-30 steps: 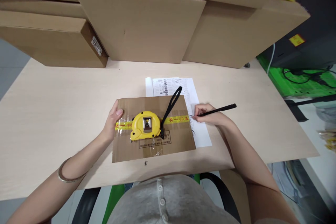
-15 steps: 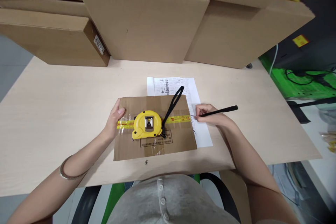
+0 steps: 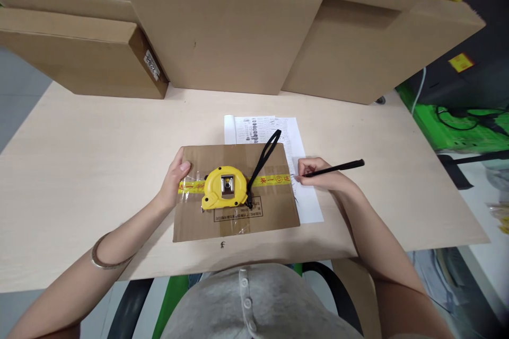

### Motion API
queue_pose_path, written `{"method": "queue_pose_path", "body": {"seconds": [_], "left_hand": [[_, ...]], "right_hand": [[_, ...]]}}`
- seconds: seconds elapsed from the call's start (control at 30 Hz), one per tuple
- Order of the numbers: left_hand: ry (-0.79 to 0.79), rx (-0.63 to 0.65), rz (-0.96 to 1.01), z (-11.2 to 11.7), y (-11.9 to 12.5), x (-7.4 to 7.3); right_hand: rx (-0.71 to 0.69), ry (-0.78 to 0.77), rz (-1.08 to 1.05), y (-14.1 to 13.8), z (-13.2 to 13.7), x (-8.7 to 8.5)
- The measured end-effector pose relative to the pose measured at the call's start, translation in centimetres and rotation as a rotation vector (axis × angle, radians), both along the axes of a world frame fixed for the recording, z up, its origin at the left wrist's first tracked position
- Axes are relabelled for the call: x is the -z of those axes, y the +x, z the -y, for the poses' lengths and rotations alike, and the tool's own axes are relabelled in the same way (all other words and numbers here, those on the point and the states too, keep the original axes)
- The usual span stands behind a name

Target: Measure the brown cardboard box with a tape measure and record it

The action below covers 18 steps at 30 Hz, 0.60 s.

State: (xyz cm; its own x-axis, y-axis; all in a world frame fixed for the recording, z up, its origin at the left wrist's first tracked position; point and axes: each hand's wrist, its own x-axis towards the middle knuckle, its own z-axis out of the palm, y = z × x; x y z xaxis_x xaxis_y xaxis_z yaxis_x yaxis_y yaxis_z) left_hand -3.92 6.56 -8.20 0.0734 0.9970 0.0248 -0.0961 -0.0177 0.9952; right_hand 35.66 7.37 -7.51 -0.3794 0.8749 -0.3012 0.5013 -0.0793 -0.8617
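Seeing only a slight drift of the whole view since the earlier frame, probably from a small head movement, with no clear change between hands and package. Gripping the left edge of the cardboard package [image 3: 278,206] with the left hand [image 3: 175,176], thumb on top, likely to steady it. Pinching a black pen [image 3: 342,167] in the right hand [image 3: 312,171], with fingers drawn together around the barrel, just beside the package's right edge and over the paper [image 3: 309,206]. Cannot tell whether touching the sheet with the tip. Covering part of the paper with the package but leaving the right margin bare, perhaps for pen access. Resting the yellow tape measure [image 3: 217,185] near the package's middle, perhaps to be within easy reach, with its wrist strap [image 3: 257,168] stretched toward the far right.

Reading red 买一, a smiley and 送 on the yellow packing tape [image 3: 273,180]. Finding Chinese print in a printed frame [image 3: 238,210], too small to make out, likewise the rows on the paper. Spotting a black mark [image 3: 222,245] like a 3 on the tabletop [image 3: 79,169], and unclear writing on the white label [image 3: 151,65] of a flat carton [image 3: 87,63]. Finding no legible brand on the tape measure.
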Motion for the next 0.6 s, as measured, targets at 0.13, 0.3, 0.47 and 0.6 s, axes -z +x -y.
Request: {"method": "queue_pose_path", "body": {"seconds": [0.13,0.3,0.47,0.6], "left_hand": [[0.016,-0.003,-0.008,0.0,-0.1,0.2],[-0.007,-0.016,0.018,0.1,-0.1,0.4],[-0.048,-0.030,0.020,0.2,0.3,-0.3],[-0.068,-0.034,0.032,0.2,0.4,-0.7]], "right_hand": [[-0.003,0.010,0.004,0.1,0.0,0.2],[-0.005,0.020,0.019,0.2,0.0,0.5],[0.009,0.030,0.075,0.2,0.0,0.6],[0.059,0.046,0.165,0.1,0.1,0.7]]}}
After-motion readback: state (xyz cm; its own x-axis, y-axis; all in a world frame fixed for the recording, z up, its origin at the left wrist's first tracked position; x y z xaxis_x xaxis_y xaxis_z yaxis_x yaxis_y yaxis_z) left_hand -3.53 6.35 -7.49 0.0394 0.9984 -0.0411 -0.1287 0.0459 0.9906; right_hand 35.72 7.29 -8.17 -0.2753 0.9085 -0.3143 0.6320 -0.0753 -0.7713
